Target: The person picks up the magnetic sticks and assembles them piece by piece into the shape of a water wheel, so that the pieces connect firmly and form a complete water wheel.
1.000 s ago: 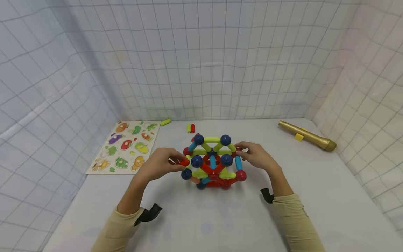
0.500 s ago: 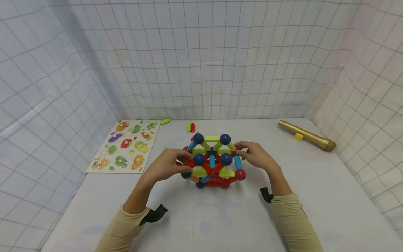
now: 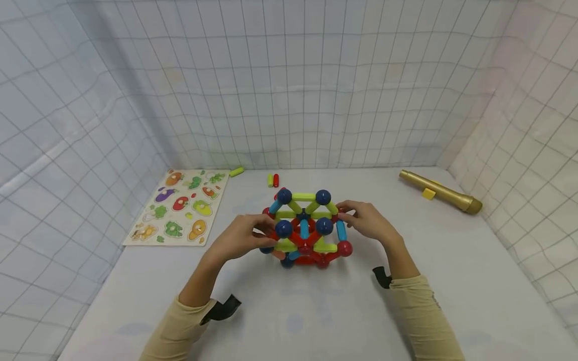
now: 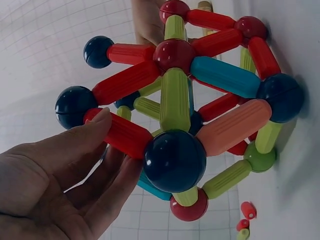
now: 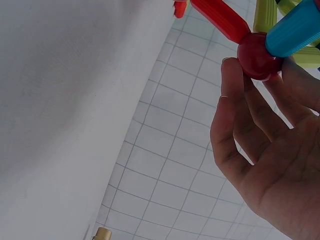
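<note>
A lattice of magnetic rods and balls [image 3: 305, 248] in red, blue, lime and light blue stands on the table between my hands. At its left side, my left hand [image 3: 241, 235] pinches a red magnetic rod [image 4: 125, 134] between thumb and fingers. The left wrist view shows that rod spanning from a dark blue ball [image 4: 175, 161] to another blue ball [image 4: 75, 107], its ends right at both. My right hand [image 3: 368, 220] holds a red ball [image 5: 259, 56] at the lattice's right side, fingertips and thumb around it. Rods branch from this ball.
On the left lies a vegetable puzzle board [image 3: 209, 235]. Loose rods rest behind the lattice: a lime rod [image 3: 237, 172] by the board, plus a lime one [image 3: 270, 180] and a red one [image 3: 276, 180] side by side. A gold microphone [image 3: 438, 191] lies back right.
My left hand has moved right, bringing the red rod from beside the lattice into place between two blue balls. The right hand keeps its hold at the right side.
</note>
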Demonstrator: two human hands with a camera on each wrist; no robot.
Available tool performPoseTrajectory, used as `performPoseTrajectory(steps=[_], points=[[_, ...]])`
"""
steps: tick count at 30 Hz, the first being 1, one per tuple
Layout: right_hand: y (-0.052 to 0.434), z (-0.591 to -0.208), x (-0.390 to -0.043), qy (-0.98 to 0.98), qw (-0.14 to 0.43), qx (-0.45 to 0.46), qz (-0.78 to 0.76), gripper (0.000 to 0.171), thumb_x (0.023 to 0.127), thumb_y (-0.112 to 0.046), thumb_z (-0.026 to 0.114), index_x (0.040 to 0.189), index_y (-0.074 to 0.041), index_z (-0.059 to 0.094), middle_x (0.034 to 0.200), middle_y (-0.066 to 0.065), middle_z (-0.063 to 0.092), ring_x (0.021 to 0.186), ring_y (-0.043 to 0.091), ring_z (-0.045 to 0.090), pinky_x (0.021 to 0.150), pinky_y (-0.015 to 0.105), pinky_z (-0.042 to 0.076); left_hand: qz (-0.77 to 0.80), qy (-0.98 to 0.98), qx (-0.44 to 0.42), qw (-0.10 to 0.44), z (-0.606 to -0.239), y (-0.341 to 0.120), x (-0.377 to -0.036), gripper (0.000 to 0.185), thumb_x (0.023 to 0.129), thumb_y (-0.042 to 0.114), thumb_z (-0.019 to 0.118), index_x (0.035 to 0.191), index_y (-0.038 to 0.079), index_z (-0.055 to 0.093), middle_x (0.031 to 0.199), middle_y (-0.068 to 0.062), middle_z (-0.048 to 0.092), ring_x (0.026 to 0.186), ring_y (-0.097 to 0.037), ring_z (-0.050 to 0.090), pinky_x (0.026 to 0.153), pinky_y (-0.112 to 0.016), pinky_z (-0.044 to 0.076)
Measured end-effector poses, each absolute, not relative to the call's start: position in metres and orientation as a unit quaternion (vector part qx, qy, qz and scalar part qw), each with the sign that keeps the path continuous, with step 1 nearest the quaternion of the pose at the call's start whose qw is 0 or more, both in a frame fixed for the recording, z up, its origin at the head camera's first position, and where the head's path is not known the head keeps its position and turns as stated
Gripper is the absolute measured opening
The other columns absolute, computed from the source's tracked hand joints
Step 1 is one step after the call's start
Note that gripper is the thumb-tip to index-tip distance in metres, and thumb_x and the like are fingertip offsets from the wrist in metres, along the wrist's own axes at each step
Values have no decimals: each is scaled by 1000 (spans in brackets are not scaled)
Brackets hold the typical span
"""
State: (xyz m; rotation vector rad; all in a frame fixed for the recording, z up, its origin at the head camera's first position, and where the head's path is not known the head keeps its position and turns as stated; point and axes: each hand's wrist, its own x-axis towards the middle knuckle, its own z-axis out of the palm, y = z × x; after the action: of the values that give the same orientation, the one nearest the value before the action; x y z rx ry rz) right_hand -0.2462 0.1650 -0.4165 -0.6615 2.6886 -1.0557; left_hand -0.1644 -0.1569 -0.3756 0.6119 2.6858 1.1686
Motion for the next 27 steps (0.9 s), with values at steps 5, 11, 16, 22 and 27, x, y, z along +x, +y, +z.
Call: performPoseTrajectory(steps=[5,11,16,22,27], points=[[169,-416,-249,904,102,-206,-362,35,99,-25,55,131,-11,58,116,10,68,93,28,67,83,39,55,375,905,191,59,-373,-169,-177,24,90,14,68,114,10,69,104,-4,71,98,-19,65,86,-35,57],[171,-416,-249,900,99,-201,-375,34,99,-24,56,130,-10,59,115,11,69,93,31,67,82,39,55,324,941,94,17,-393,-188,-239,22,97,11,57,115,5,69,109,-14,70,94,-26,67,77,-35,55],[172,-418,-247,902,101,-196,-370,33,99,-24,56,129,-11,60,115,10,69,93,30,67,81,37,55,259,962,84,10,-427,-167,-308,23,96,13,57,111,1,69,110,-19,69,99,-32,64,82,-40,54],[168,-419,-247,903,101,-194,-369,31,98,-24,58,126,-12,62,111,8,70,89,26,67,76,33,54,202,970,131,-23,-458,-137,-351,25,97,7,56,117,5,69,118,-18,68,112,-35,61,97,-47,50],[164,-415,-249,904,103,-200,-365,30,98,-22,58,126,-12,62,113,9,69,89,27,68,76,32,55,205,974,98,-15,-469,-140,-355,29,94,4,58,121,6,68,119,-17,68,113,-36,61,100,-49,49]])
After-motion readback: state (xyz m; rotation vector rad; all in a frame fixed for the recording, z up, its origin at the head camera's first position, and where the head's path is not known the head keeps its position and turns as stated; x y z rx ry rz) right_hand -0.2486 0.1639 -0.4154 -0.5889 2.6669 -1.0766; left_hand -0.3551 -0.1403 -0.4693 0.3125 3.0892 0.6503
